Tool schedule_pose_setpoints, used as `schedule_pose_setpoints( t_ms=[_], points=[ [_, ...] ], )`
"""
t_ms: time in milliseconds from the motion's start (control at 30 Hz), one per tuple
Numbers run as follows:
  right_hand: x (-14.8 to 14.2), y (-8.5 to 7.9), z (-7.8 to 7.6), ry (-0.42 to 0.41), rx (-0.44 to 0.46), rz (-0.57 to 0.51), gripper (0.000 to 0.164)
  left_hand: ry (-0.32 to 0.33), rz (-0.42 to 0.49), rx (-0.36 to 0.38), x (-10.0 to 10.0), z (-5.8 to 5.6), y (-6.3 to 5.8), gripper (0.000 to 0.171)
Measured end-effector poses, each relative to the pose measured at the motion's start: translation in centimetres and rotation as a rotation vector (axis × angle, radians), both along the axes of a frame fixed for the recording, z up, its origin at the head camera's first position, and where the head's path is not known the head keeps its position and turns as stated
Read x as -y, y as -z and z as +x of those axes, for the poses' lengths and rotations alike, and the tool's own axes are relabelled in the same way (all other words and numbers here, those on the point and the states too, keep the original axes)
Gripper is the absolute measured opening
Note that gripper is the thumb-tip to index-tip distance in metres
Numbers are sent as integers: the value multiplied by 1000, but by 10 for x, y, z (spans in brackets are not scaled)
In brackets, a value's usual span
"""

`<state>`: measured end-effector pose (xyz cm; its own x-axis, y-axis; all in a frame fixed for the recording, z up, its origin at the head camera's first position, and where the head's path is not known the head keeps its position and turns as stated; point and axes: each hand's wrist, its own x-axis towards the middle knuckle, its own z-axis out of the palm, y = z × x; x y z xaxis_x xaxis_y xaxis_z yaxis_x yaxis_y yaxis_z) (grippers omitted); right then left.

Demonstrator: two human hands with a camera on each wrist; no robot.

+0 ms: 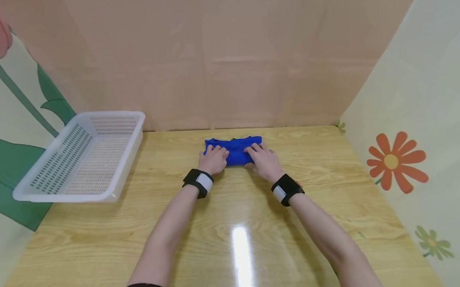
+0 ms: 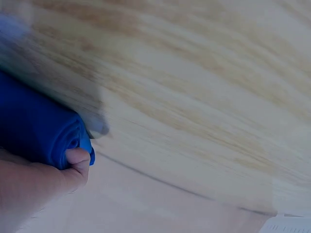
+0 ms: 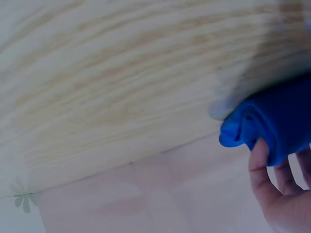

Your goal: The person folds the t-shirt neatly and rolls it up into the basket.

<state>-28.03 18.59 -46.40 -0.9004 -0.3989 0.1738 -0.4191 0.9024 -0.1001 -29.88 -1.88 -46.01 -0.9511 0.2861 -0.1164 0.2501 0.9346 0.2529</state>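
Observation:
A blue cloth (image 1: 236, 157), rolled up, lies crosswise near the far edge of the table. My left hand (image 1: 214, 160) grips its left end. In the left wrist view the thumb and a curled finger pinch the spiral end of the roll (image 2: 36, 124). At the other end my right hand (image 1: 267, 162) holds the cloth with bent fingers. The right wrist view shows one fingertip at the open folds of the roll (image 3: 286, 114) and more fingers curled against its side. Loose cloth shows along the roll's far side in the head view.
A white perforated plastic basket (image 1: 118, 182) stands at the left on the wooden table (image 1: 196, 243). Behind the table rises a pinkish-brown covered wall (image 1: 249, 65). Flower-printed panels flank both sides, with an orange flower (image 1: 398, 162) on the right one.

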Motion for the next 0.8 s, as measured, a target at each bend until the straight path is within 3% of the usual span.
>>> schedule_pose_setpoints(
  t_ms=[200,300,467,600,700,800],
  points=[
    [0,5,-7,4,-18,-9,36,4,6,-29,1,3,7,49],
    [0,2,-14,8,16,-27,33,58,-54,-128,5,7,14,52],
    [-2,-3,-25,2,107,-31,32,164,-240,-358,12,15,28,59],
    [-4,-8,-34,-24,202,-52,35,165,-241,-465,14,18,32,55],
    [-6,-12,-42,-30,294,-82,37,141,-198,-474,12,16,32,49],
    [-8,-17,-48,-36,360,-94,39,117,-155,-418,9,12,30,45]
  ],
)
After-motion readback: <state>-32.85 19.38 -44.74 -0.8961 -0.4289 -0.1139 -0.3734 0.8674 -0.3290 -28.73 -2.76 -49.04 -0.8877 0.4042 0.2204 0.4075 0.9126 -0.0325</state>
